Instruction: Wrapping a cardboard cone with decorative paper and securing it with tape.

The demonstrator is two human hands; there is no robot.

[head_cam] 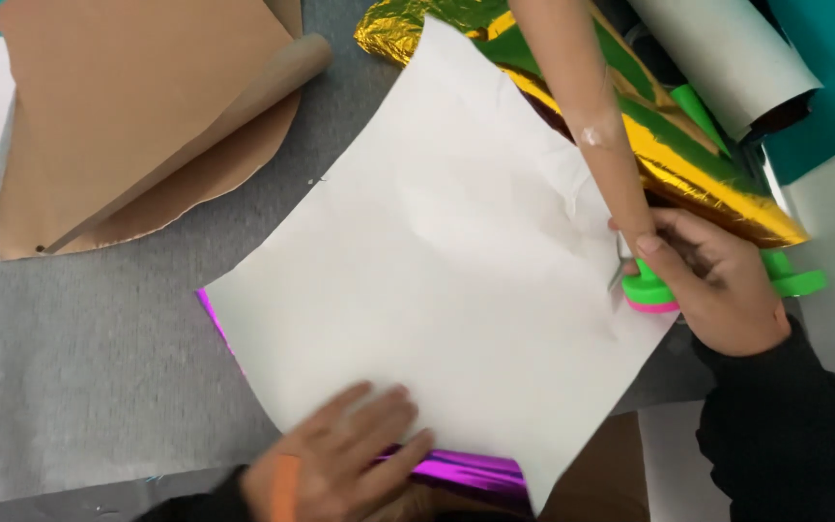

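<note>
My right hand (717,285) was closed around the green and pink handles of the scissors (651,290), whose short blades pointed left into the right edge of the white sheet (437,271); the cutting line lay straight ahead of that grip, running leftward across the paper. My left hand (340,454) lay flat and open on the sheet's near corner, fingers spread, gripping nothing, only pressing the paper down onto the magenta foil (466,474) that showed beneath it. The sheet sat turned like a diamond on the grey surface (99,367), its long diagonal running from the near right corner toward the far middle. Another person's bare arm (582,116) came down from the far side and ended just beside my right hand, touching the paper near the blades. Beyond that arm lay crumpled gold and green foil (698,164), a grey paper roll (727,58) and a teal sheet (833,87). At far left a curled brown paper sheet (128,116) rested well apart from both hands.
</note>
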